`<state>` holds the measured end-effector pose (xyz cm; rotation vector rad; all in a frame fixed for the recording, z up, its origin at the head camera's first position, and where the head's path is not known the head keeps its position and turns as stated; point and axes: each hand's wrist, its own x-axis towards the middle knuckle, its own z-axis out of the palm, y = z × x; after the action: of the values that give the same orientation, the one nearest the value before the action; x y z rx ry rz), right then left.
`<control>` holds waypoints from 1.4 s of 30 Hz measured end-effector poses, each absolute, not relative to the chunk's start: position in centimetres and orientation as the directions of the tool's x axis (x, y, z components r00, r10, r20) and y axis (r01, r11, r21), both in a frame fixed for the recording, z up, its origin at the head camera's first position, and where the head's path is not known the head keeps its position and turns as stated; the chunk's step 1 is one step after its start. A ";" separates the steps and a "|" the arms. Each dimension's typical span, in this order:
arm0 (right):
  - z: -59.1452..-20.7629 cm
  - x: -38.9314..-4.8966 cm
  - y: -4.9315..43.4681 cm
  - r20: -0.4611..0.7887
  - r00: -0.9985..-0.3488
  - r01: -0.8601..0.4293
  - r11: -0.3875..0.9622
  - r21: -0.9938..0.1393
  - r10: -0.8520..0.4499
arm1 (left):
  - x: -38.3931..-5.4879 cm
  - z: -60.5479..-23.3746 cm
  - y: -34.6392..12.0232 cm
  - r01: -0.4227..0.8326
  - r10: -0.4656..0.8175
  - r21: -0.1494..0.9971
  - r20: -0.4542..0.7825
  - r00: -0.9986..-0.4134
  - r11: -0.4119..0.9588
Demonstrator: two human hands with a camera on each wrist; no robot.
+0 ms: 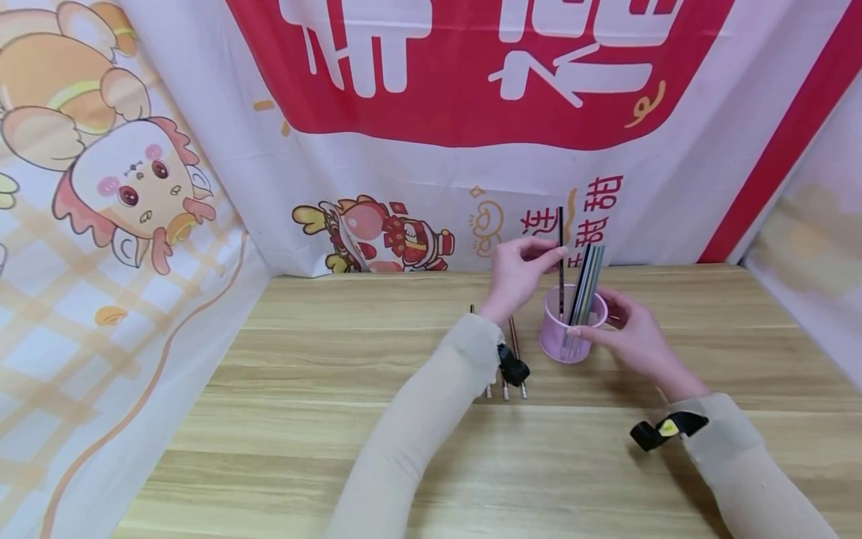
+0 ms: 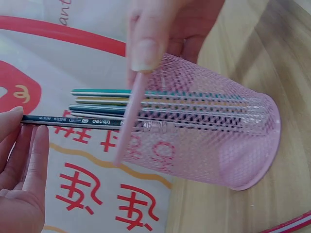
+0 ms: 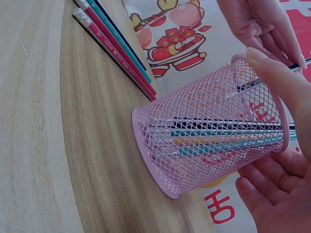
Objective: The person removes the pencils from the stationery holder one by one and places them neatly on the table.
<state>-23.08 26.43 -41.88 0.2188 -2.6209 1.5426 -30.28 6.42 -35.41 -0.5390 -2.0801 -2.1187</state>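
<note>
My left hand (image 1: pixel 517 275) pinches a dark pencil (image 2: pixel 73 120) upright over the pink mesh pencil cup (image 1: pixel 554 340). The pencil's eraser end is inside the rim, as the left wrist view shows. Several pencils (image 1: pixel 587 281) in green, yellow and dark colours lean together in the cup, their eraser ends at the bottom. With the thumb at the near rim and fingers round the far side, my right hand (image 1: pixel 636 337) grips the cup, which stands on the table.
Left of the cup, several loose pencils (image 3: pixel 119 48), red, teal and dark, lie on the wooden table (image 1: pixel 303 434), partly hidden by the left forearm in the head view. A printed cloth (image 1: pixel 431 172) hangs behind the table, with another cloth (image 1: pixel 87 299) along the left side.
</note>
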 end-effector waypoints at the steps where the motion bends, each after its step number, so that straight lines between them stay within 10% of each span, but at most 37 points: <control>1: -41.8 -23.1 26.4 0.153 -0.985 -0.170 0.478 -0.862 -0.076 | -30.3 -35.3 6.3 0.336 0.155 0.940 0.341 -0.927 -0.061; 42: -41.8 -23.0 26.4 0.172 -0.982 -0.188 0.466 -0.865 -0.078 | -29.1 -32.9 -0.5 0.320 0.048 0.938 0.329 -0.943 -0.134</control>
<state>-23.04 26.42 -41.84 0.2364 -2.5958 1.5522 -29.13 -0.53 -32.89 -0.4194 -1.9345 -2.1966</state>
